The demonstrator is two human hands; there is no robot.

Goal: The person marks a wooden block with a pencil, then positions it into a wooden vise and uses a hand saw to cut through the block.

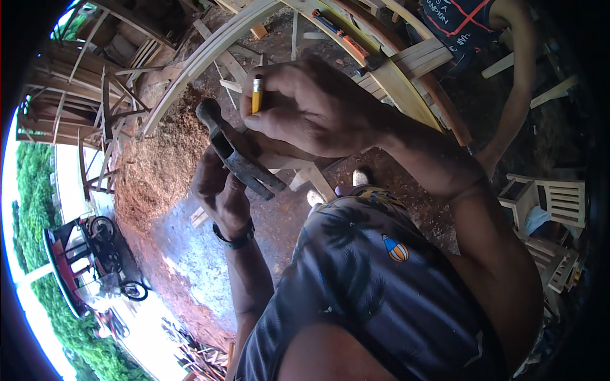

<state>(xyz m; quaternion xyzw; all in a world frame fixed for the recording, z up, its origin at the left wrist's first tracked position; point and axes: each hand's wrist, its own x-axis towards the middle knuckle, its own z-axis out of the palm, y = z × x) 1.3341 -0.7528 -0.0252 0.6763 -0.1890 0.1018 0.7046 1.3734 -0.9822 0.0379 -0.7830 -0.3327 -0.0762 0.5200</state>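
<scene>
My right hand is closed on a short yellow pencil with a metal band, held upright above a wooden piece. My left hand, a dark band at its wrist, grips a worn metal claw hammer from underneath. The hammer's head lies just left of my right hand, claw toward me; its handle is mostly hidden.
Curved timber strips and an orange-handled tool lie ahead. Another person's arm reaches down at the right, near slatted wooden furniture. Sawdust heaps and a sidecar motorcycle are at left.
</scene>
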